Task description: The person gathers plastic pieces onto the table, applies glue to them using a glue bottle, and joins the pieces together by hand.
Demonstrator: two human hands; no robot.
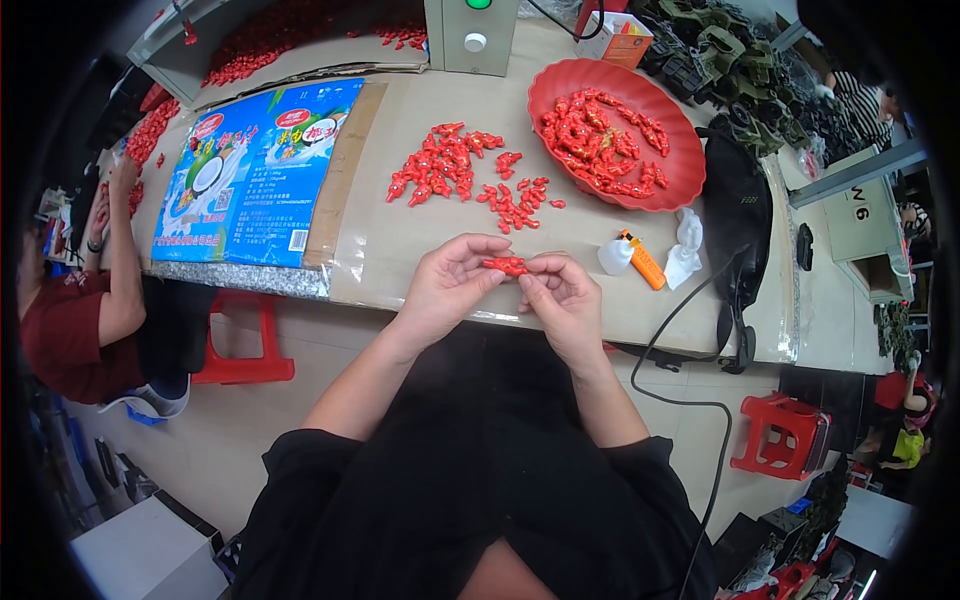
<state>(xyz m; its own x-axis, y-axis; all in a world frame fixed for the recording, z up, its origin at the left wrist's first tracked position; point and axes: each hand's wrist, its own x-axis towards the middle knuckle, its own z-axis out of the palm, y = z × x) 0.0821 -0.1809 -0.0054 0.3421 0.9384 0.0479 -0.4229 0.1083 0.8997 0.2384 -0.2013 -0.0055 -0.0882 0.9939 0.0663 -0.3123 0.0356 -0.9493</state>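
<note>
- Centrally in the head view, a small red plastic piece (505, 266) is pinched between the left hand (447, 285) and the right hand (562, 296), fingertips closed on either end, seemingly so it can be worked from both sides.
- Its long axis is held roughly level, running left to right, above the near edge of the worktop (390, 260).
- Beyond the piece, a loose pile of red pieces (462, 172) is spread, with a red bowl (615, 130) of more set to the pile's right.

A red bowl (555, 90) sits on the table (400, 250). Left of the bowl lies a blue bag (255, 170); below it, an orange tube (643, 260) and white cloth (686, 245).
</note>
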